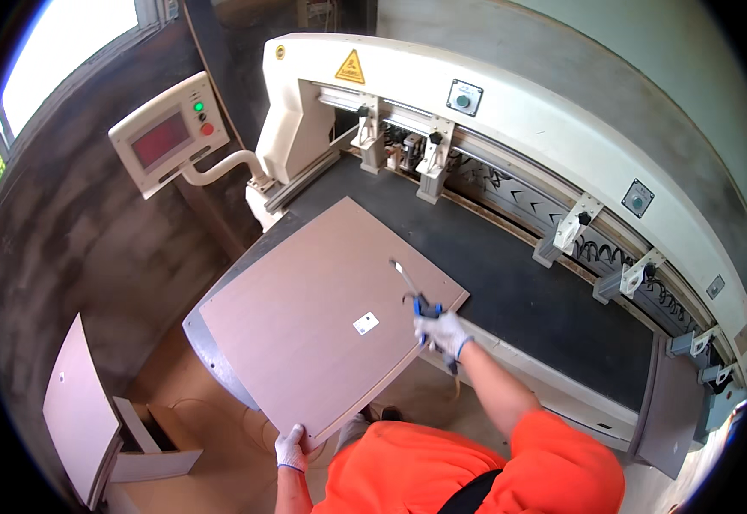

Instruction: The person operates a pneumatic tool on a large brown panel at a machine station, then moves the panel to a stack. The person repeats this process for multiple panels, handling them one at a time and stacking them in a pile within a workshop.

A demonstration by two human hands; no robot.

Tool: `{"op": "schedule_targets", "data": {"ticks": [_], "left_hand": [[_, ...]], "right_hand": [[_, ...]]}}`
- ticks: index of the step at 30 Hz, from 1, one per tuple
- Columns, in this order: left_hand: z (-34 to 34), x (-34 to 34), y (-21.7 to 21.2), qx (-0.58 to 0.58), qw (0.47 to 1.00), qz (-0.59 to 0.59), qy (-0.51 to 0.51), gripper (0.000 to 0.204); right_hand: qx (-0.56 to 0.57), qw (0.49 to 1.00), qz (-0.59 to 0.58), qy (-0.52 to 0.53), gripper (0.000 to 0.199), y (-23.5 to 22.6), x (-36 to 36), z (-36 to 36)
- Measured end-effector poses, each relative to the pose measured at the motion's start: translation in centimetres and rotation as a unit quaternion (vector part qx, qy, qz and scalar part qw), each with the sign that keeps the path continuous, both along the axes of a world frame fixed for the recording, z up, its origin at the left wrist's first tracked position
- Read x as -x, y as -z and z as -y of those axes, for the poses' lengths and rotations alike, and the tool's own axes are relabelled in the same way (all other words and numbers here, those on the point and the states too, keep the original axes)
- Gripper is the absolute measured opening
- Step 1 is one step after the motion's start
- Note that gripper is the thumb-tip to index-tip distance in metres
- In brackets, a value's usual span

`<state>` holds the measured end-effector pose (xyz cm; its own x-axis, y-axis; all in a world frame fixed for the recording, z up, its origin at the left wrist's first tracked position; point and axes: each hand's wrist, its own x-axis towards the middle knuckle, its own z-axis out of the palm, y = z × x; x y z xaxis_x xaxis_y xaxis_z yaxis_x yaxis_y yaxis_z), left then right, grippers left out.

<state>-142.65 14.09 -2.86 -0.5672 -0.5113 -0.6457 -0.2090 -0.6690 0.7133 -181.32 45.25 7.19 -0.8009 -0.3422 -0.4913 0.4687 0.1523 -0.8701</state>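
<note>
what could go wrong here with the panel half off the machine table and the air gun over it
The panel overhangs the table edge, steadied only by the left hand at its near corner; it could tip or slide. The air gun in the right hand might scratch its face.

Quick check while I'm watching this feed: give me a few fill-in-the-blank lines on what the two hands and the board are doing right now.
1. The right hand holds a blue air gun over the ____.
2. The left hand grips the board's near ____.
3. Both hands wear white ____.
4. A small white ____ sits on the board near the right hand.

Missing words: board; edge; gloves; sticker
</note>
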Motion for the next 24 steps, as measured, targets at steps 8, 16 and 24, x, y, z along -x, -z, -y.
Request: {"op": "schedule_targets", "data": {"ticks": [8,16,24], "left_hand": [[-7.5,15.5,1.4,-0.160,0.985,-0.027,0.064,0.030],[-8.0,27.4,1.6,-0.060,0.990,0.047,0.119,0.038],[-6.1,29.6,0.9,-0.039,0.988,0.053,0.138,0.036]], "right_hand": [[-0.034,0.994,0.054,0.093,0.027,0.1,-5.6,-1.9],[-0.026,0.983,-0.068,0.167,0.028,-5.5,-1.4,-1.9],[-0.379,0.835,-0.358,0.177,0.047,-11.8,7.3,-1.2]]}}
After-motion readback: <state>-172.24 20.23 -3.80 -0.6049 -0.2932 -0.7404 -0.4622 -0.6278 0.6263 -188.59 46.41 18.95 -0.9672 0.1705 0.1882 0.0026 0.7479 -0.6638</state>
